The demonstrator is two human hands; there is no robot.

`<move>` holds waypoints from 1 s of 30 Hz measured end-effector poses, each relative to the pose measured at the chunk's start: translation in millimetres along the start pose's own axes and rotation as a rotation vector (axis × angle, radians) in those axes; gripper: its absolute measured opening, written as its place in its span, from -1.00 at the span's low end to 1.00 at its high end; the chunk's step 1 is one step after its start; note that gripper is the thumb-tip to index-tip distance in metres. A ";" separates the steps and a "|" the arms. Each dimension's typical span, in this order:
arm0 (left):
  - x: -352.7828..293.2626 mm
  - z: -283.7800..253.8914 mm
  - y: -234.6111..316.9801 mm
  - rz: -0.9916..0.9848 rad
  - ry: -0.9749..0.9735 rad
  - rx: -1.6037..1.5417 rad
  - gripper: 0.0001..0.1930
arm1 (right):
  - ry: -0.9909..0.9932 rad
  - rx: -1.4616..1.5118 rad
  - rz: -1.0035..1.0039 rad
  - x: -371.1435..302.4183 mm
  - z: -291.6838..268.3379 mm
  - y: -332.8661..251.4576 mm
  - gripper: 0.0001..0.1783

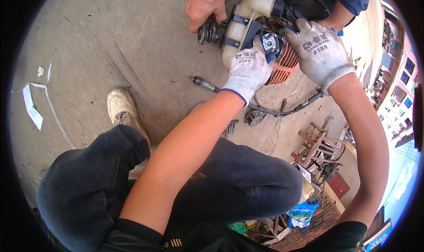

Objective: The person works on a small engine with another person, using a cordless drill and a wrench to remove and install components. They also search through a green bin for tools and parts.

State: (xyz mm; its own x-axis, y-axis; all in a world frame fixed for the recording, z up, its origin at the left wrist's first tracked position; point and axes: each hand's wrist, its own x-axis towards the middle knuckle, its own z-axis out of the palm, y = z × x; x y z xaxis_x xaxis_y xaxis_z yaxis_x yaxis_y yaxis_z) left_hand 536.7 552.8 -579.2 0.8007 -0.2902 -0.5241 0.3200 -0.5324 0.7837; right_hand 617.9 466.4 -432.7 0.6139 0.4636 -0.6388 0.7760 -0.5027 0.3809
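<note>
A small engine (289, 65) with an orange-red slotted cover is at the top, beside a cream plastic tank (236, 30) held by black straps. My left hand (249, 66), in a white glove with blue fingertips, has its thumb and fingers closed around a silver round metal part (270, 43) on the engine. Over the engine's right side, my right hand (322, 53), gloved alike, curls its fingers near a black hose (279, 8); what they grip is hidden. Another person's bare hand (205, 7) holds a dark ribbed part (207, 32) left of the tank.
A second bare hand (338, 18) of that person, blue-sleeved, is beyond my right hand. A black cable or shaft (276, 114) curves across the concrete floor (79, 53) below the engine. A wooden stool (312, 141) and clutter lie at right. My shoe (121, 104) is at left.
</note>
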 end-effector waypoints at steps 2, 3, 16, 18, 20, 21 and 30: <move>1.8 -1.1 -4.3 0.022 -0.014 0.043 -0.32 | -0.086 -0.110 -0.075 4.7 -3.6 0.2 -0.60; 4.2 -1.3 -6.1 0.020 -0.030 0.031 -0.45 | -0.182 -0.113 -0.125 8.3 -5.0 1.4 -0.57; 2.6 -1.1 -13.1 -0.026 -0.029 -0.006 -0.58 | -0.249 0.035 -0.226 26.8 -0.8 17.4 -0.49; 2.1 -2.4 -11.7 -0.014 -0.013 -0.015 -0.58 | -0.223 0.074 -0.178 32.0 -2.2 14.7 -0.52; 2.1 -3.7 -11.2 -0.013 -0.022 -0.028 -0.55 | -0.235 0.111 -0.121 36.7 -5.9 9.9 -0.55; 2.1 -4.1 -11.4 -0.009 -0.015 -0.031 -0.55 | -0.235 0.158 -0.074 37.7 -8.4 7.3 -0.57; 5.0 -2.8 -13.1 -0.039 -0.109 0.003 -0.35 | -0.398 0.548 0.401 49.2 -4.1 11.4 -0.63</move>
State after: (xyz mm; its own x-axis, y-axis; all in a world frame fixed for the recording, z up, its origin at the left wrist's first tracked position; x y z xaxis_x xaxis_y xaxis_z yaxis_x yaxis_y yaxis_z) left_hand 537.9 560.5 -591.1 0.7280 -0.3539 -0.5872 0.3478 -0.5475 0.7611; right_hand 657.6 486.4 -457.0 0.6538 -0.0735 -0.7531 0.2607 -0.9125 0.3153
